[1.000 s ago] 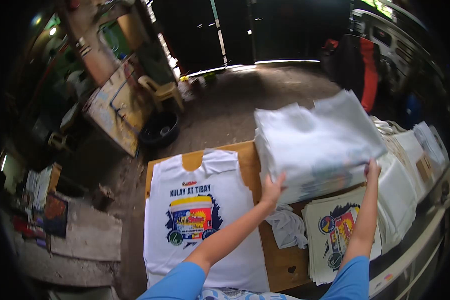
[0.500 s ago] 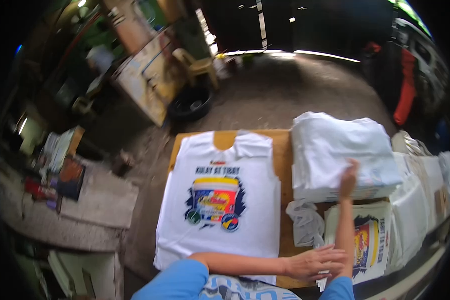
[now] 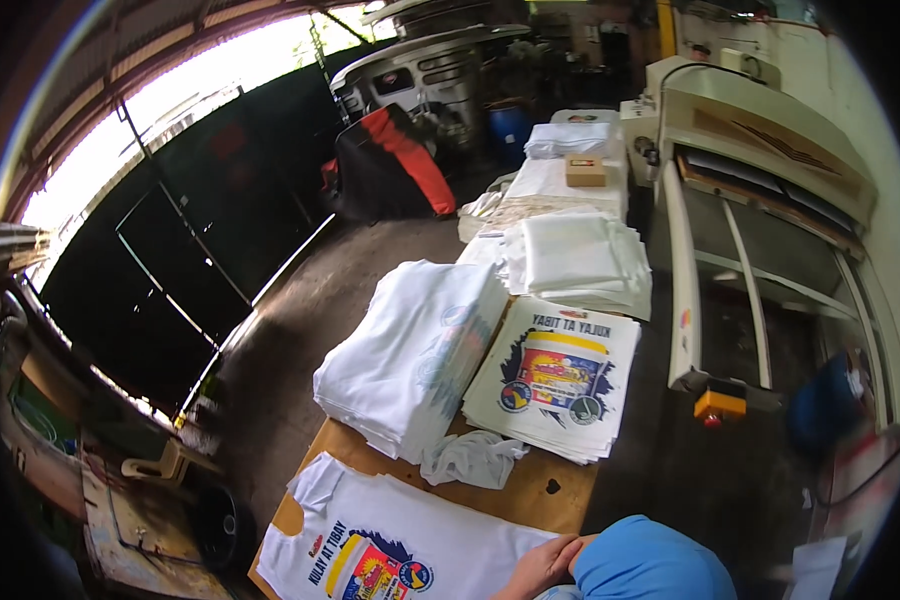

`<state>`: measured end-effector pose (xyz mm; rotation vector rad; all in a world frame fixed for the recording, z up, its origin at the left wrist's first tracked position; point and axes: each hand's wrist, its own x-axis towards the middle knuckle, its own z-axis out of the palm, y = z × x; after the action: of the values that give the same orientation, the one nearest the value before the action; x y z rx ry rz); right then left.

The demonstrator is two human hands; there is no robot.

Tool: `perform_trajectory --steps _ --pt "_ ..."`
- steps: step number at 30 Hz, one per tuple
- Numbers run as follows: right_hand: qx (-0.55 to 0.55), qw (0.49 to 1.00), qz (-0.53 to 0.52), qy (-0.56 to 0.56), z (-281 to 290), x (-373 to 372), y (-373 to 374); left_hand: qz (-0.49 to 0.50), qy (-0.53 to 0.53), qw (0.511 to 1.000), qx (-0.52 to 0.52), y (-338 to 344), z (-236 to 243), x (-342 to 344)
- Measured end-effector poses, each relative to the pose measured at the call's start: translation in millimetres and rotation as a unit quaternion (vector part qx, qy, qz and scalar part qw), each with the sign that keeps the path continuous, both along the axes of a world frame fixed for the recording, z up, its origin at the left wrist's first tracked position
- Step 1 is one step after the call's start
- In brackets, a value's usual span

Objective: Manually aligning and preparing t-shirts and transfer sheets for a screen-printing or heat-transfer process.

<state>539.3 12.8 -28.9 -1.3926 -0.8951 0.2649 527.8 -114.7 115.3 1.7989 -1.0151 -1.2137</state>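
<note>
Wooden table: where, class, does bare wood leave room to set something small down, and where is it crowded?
On the table, the widest bare patch, around the dark heart-shaped mark, lies between the printed shirt, crumpled cloth and printed sheets. A narrower strip runs between that shirt and the folded stack. Stack and sheets crowd the far end.

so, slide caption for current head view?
Printed white shirt on a brown table, a hand near its hem, white cloth stack and printed pile beyond.
</note>
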Motion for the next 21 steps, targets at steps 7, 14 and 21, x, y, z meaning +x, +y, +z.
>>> perform_trajectory --steps 7,14,21 --pt "-0.016 0.984 -0.153 -0.088 24 -36 46 -0.063 -0.248 0.954 -0.155 54 8 -91" --pt "-0.169 0.946 -0.266 -0.072 73 -144 88 -0.096 -0.227 0.959 -0.139 127 35 -188" --pt "-0.195 0.909 -0.364 -0.049 84 -204 95 -0.453 0.259 0.849 -0.086 130 30 -218"
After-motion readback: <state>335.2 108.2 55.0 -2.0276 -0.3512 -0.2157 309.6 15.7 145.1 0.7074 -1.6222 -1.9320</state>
